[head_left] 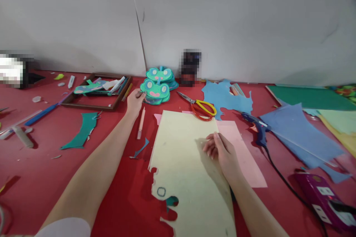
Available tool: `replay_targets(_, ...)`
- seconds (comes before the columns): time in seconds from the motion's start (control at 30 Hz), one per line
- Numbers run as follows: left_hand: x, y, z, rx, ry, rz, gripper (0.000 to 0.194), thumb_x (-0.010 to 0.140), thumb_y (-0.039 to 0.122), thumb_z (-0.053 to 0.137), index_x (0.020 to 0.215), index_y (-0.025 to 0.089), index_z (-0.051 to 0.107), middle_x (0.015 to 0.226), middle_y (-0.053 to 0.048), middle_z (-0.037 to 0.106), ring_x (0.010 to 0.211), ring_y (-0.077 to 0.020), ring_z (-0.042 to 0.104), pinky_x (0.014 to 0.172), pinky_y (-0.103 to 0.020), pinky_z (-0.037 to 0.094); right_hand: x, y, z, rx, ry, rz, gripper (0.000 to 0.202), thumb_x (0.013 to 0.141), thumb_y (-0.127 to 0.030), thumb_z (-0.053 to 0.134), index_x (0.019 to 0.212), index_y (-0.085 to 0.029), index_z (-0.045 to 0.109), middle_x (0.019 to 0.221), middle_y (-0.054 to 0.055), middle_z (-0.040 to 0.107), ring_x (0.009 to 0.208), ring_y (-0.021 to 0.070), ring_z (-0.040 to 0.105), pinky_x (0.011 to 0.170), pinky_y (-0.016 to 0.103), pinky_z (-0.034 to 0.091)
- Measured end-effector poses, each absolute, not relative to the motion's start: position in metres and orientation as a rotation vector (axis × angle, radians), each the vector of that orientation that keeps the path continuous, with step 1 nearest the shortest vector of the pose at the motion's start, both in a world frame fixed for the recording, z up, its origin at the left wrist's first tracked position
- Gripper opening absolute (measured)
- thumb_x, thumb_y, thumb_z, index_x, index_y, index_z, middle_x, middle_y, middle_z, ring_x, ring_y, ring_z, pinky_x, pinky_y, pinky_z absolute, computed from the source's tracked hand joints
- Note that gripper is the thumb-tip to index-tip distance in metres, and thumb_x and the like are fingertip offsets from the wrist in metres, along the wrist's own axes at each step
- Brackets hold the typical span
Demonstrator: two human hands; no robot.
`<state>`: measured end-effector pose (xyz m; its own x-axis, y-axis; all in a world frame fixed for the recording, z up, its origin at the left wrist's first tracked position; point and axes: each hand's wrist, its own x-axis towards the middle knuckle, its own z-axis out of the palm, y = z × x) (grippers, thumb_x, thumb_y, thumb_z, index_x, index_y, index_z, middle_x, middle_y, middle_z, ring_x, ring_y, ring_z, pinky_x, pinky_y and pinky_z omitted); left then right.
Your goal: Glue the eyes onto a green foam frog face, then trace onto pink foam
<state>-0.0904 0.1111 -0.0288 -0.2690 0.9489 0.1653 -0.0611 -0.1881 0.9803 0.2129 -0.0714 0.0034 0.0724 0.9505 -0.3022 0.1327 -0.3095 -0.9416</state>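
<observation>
Your left hand (pixel 135 102) is pinching the frog cutout (pixel 155 92), likely for positioning; right hand (pixel 222 152) is hovering half-open, empty, over cream paper (pixel 186 148).

Craft workspace, type of building not determinable: one red-topped table (pixel 111 177) set against a plain pale wall (pixel 236 26). Evidence of handicraft: scissors (pixel 198 104) with red and yellow handles; dark blue glue gun (pixel 257 126), corded; purple power strip (pixel 319 196); cream sheet (pixel 189 155) with cut-out edges; blue sheets (pixel 303 129), irregularly trimmed; teal scrap (pixel 82 131); wooden frame (pixel 86 105) containing markers (pixel 117 86); green cut-out faces (pixel 155 90) with pink and blue details, grouped near the wall; assorted small offcuts, scattered across the tabletop.
</observation>
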Motion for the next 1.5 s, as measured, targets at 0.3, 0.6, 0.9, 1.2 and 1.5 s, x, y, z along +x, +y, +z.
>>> replay_targets(0.3,-0.105,0.115,-0.024,0.643,1.039,1.757,0.031,0.062,0.026,0.068,0.080,0.015,0.045,0.067,0.004,0.049,0.051,0.0013,0.043,0.054,-0.010,0.037,0.214,-0.071,0.002,-1.570,-1.117,1.330,0.051,0.080,-0.059,0.029,0.090,-0.011,0.042,0.069,0.005,0.051,0.054,0.0042,0.045,0.047,0.014,0.035)
replay_targets(0.6,-0.105,0.116,-0.022,0.463,0.927,1.776,0.008,0.074,0.009,0.051,0.080,0.014,0.047,0.070,0.002,0.051,0.052,0.0000,0.045,0.054,-0.011,0.036,0.214,-0.072,0.003,-1.576,-1.113,1.328,0.051,0.080,-0.059,0.028,0.090,-0.011,0.043,0.069,0.005,0.051,0.055,0.0040,0.045,0.047,0.014,0.035)
replay_targets(0.9,-0.114,0.114,-0.021,0.448,0.842,1.751,0.010,0.077,0.006,0.039,0.081,0.013,0.046,0.064,0.001,0.046,0.051,0.0006,0.042,0.053,-0.010,0.035,0.213,-0.070,0.003,-1.584,-1.125,1.323,0.052,0.080,-0.060,0.028,0.089,-0.011,0.042,0.069,0.005,0.051,0.054,0.0038,0.044,0.046,0.014,0.035)
replay_targets(1.2,-0.104,0.117,-0.026,0.668,1.002,1.741,0.013,0.069,0.015,0.054,0.082,0.013,0.053,0.069,0.000,0.052,0.052,-0.0027,0.046,0.051,-0.012,0.037,0.214,-0.071,0.003,-1.583,-1.146,1.316,0.052,0.080,-0.059,0.029,0.090,-0.010,0.043,0.069,0.006,0.051,0.055,0.0037,0.045,0.047,0.013,0.035)
replay_targets(1.5,-0.111,0.117,-0.024,0.611,0.964,1.726,0.017,0.064,0.014,0.055,0.079,0.013,0.047,0.067,0.001,0.050,0.054,-0.0009,0.046,0.053,-0.010,0.038,0.215,-0.071,0.001,-1.593,-1.157,1.306,0.052,0.080,-0.059,0.028,0.090,-0.010,0.043,0.070,0.006,0.051,0.054,0.0036,0.045,0.046,0.013,0.035)
